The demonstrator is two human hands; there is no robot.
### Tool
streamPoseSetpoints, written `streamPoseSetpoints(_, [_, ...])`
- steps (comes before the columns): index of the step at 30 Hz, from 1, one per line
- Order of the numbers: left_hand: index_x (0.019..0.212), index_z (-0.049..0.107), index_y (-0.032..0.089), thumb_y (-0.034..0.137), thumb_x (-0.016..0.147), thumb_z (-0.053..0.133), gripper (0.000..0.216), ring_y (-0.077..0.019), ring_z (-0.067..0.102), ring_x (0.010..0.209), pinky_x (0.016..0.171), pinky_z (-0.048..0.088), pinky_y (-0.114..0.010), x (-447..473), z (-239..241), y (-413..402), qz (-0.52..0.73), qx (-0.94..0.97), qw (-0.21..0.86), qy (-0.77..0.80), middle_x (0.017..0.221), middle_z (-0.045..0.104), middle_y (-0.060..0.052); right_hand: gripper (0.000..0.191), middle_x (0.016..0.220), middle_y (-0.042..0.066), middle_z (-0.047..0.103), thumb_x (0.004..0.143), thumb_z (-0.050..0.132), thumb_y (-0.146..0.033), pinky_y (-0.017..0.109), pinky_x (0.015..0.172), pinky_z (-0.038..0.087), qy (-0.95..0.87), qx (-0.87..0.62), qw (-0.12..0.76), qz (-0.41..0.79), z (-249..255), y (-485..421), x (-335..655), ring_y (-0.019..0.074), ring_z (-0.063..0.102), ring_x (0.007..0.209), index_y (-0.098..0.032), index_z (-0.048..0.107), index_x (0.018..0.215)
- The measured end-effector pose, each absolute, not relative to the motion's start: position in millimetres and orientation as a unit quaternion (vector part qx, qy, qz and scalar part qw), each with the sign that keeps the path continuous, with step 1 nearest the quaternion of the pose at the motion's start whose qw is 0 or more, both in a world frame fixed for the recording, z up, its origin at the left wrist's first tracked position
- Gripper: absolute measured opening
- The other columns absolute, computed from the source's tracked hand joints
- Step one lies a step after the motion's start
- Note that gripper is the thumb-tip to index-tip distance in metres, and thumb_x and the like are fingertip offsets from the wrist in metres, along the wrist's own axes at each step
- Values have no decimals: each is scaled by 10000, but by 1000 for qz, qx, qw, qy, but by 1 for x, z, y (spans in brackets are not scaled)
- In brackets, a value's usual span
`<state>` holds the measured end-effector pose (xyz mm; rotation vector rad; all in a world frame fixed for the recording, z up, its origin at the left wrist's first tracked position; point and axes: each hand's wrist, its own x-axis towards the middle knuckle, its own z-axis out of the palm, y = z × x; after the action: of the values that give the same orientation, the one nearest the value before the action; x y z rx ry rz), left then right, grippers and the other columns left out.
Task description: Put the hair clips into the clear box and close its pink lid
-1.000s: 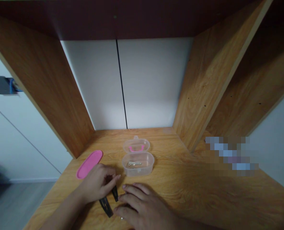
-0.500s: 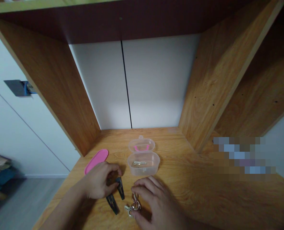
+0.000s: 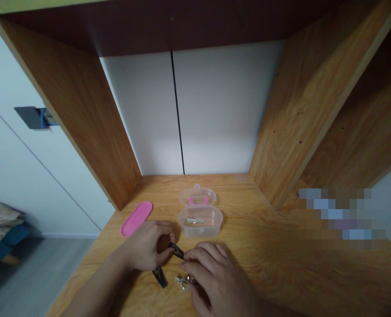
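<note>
My left hand (image 3: pixel 149 246) pinches a black snap hair clip (image 3: pixel 177 251) between thumb and fingers, a little above the wooden desktop. The clip's right end meets the fingertips of my right hand (image 3: pixel 217 275). Under those curled fingers and the thumb is a shiny gold-toned hair clip (image 3: pixel 190 278), partly hidden by the hand. A small silvery clip (image 3: pixel 181 281) lies against it on the left. Another black snap clip (image 3: pixel 159 277) rests on the desk below my left hand. Beyond the hands stands a clear plastic box (image 3: pixel 202 232), lid open, with a metallic hair clip (image 3: pixel 194 221) inside.
A pink oval tray (image 3: pixel 136 219) lies left of the box. Wooden side panels (image 3: pixel 83 110) and a white back wall (image 3: pixel 215 110) enclose the desk (image 3: pixel 281 264). A dark shelf (image 3: pixel 188 26) hangs above. Blurred items (image 3: pixel 334 213) are at the right.
My left hand has swung the black clip from pointing downward to pointing right, up to my right fingertips. My right hand now covers more of the gold-toned clip. The view has shifted slightly.
</note>
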<state>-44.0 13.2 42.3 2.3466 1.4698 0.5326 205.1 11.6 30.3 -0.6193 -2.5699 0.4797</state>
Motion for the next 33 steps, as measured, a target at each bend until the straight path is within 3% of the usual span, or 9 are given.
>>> streamPoseSetpoints(4, [944,697,209,122,718,648,247,-214,620,860,751,475,-301,-41,42,15,210,832,162,486,934,660,-64,273,1258,-12,678,995,534,-382,350,954,459,-966,-98,234,51,18,11,198,207,550,1190,-268,605,1233])
streamPoseSetpoints(7, [863,733,214,116,776,620,173,-202,609,864,764,471,-301,-39,44,15,208,839,164,476,921,635,-64,312,1443,-44,574,1054,439,-375,381,1000,456,-968,-45,241,-56,6,11,193,225,493,1313,-335,520,1352])
streamPoseSetpoints(11, [861,757,217,224,760,724,107,-216,604,906,803,472,-322,-39,44,15,222,841,183,459,950,632,-61,338,1487,-62,531,1059,416,-412,409,1027,453,-969,-54,230,-76,-1,12,189,248,463,1362,-345,515,1375])
streamPoseSetpoints(13, [886,759,214,250,727,771,164,-220,606,916,801,476,-325,-39,43,16,228,833,197,465,971,634,-63,290,1412,-81,603,1056,433,-396,406,1040,441,-970,-55,229,-65,-2,13,188,241,463,1363,-335,581,1298])
streamPoseSetpoints(17, [822,760,213,229,780,738,50,-197,608,877,760,472,-305,-40,42,17,224,829,200,471,938,640,-62,207,1068,-87,769,1042,483,-344,389,1051,409,-966,-66,249,-30,-2,14,190,208,534,1273,-285,679,1066])
streamPoseSetpoints(24, [740,714,193,172,819,634,114,-187,607,811,722,454,-301,-37,45,15,232,840,149,468,833,657,-60,166,835,-57,760,984,582,-346,374,978,428,-958,-80,274,11,0,14,198,201,612,1053,-252,682,891])
streamPoseSetpoints(27, [724,658,183,169,822,607,112,-174,598,749,677,438,-286,-39,43,15,248,835,129,474,781,648,-47,135,804,-45,745,994,555,-292,363,940,454,-958,-108,263,23,5,13,198,195,618,990,-251,682,980])
streamPoseSetpoints(29, [751,616,183,183,858,574,115,-161,578,685,624,418,-270,-41,41,15,268,818,113,496,728,631,-31,168,867,-32,749,996,542,-297,350,922,472,-961,-123,246,37,10,13,199,191,619,990,-246,665,1099])
streamPoseSetpoints(33, [844,559,189,228,963,476,151,-145,561,616,573,412,-247,-45,37,15,331,766,86,544,698,613,-6,311,1278,32,668,920,653,-426,377,1048,434,-964,-163,200,66,16,14,203,239,520,1264,-217,669,1150])
